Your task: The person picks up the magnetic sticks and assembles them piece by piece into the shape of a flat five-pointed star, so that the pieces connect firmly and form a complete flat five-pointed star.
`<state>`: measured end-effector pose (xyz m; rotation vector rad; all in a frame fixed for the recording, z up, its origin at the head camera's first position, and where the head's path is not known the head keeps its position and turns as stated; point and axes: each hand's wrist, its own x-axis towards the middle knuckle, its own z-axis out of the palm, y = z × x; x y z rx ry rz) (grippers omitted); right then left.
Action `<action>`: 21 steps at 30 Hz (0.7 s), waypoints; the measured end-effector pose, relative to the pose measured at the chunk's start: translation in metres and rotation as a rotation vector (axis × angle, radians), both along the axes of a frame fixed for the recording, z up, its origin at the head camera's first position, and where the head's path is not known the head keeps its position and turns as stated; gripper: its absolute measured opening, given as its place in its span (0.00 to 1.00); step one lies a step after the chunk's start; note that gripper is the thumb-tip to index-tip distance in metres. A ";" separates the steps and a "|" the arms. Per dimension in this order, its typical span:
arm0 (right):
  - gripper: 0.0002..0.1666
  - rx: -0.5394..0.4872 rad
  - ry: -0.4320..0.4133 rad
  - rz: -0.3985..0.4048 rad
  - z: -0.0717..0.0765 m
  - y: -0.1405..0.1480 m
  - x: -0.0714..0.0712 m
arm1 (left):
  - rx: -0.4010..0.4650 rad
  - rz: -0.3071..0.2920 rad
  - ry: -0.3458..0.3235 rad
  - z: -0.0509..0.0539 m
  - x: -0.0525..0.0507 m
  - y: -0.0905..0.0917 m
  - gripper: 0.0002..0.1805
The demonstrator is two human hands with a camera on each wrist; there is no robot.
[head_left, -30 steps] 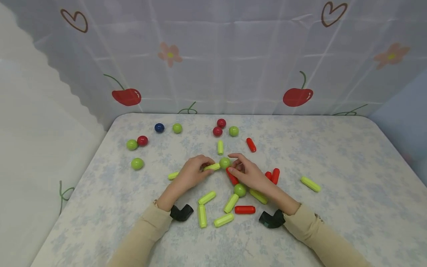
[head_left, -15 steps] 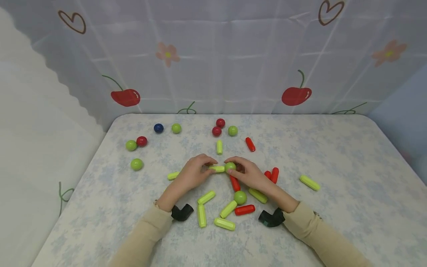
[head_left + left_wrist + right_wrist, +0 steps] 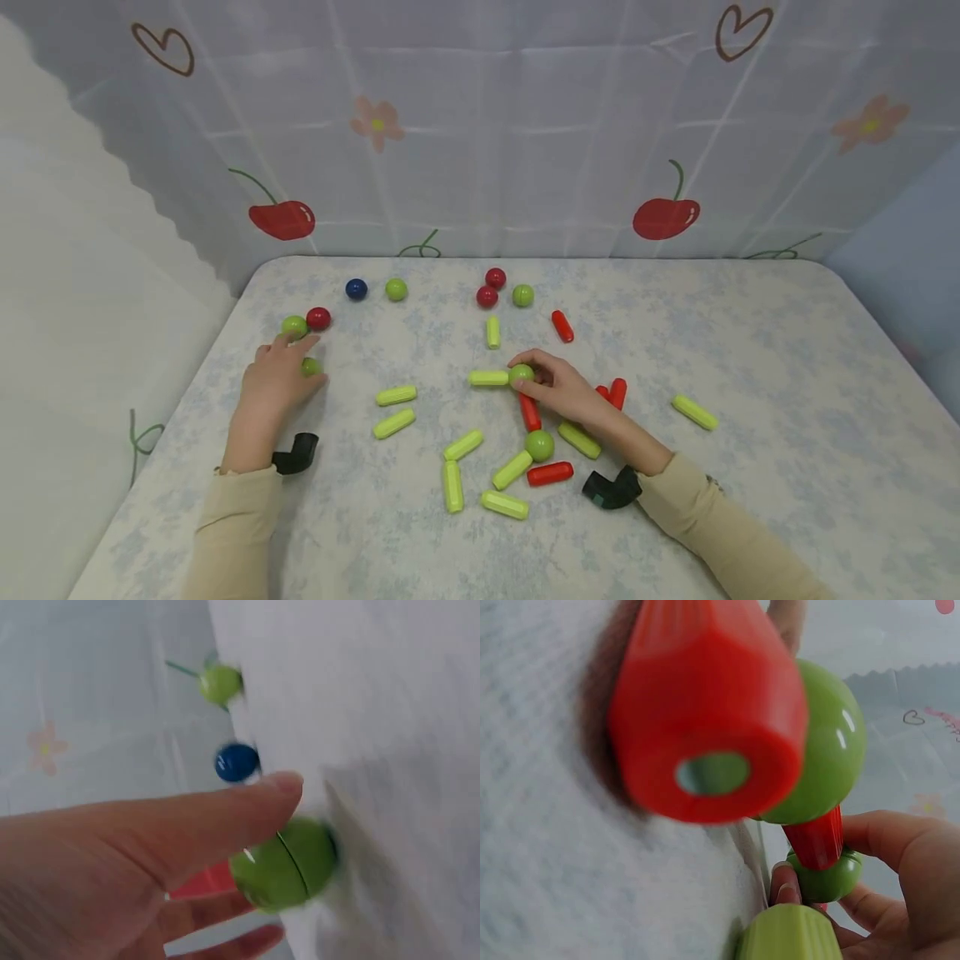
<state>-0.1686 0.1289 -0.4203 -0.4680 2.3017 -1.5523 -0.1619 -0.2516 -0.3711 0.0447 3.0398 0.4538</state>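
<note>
In the head view my left hand point(image 3: 272, 385) reaches over a green ball point(image 3: 311, 366) at the table's left side. Its thumb and fingers are spread around the ball; the left wrist view shows the green ball point(image 3: 289, 864) beyond the thumb, and contact is unclear. Near the middle, my right hand point(image 3: 561, 387) holds another green ball point(image 3: 521, 377) between thumb and fingers. A yellow-green rod point(image 3: 489, 378) meets that ball from the left. Below it, a red rod point(image 3: 529, 412) runs to a lower green ball point(image 3: 539, 446), which a further yellow-green rod point(image 3: 512, 470) joins.
Loose yellow-green rods point(image 3: 396, 395) and red rods point(image 3: 550, 474) lie around the middle. Along the back are a blue ball point(image 3: 356, 289), red balls point(image 3: 487, 297) and green balls point(image 3: 396, 289). A patterned curtain point(image 3: 480, 133) hangs behind the table.
My left hand has let go of the yellow-green rod and moved left to the green ball. The right hand has shifted its fingers from the red rod onto the upper green ball.
</note>
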 end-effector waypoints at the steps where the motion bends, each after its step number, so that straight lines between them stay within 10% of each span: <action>1: 0.18 -0.001 -0.012 -0.004 0.000 0.001 0.001 | -0.018 0.006 -0.027 -0.001 0.001 -0.005 0.29; 10: 0.18 -0.025 -0.038 -0.003 -0.004 0.001 0.006 | 0.116 -0.049 0.014 -0.010 0.000 -0.002 0.16; 21: 0.17 -0.022 -0.018 0.000 0.035 -0.006 0.011 | 0.574 -0.289 -0.015 -0.008 -0.001 0.090 0.19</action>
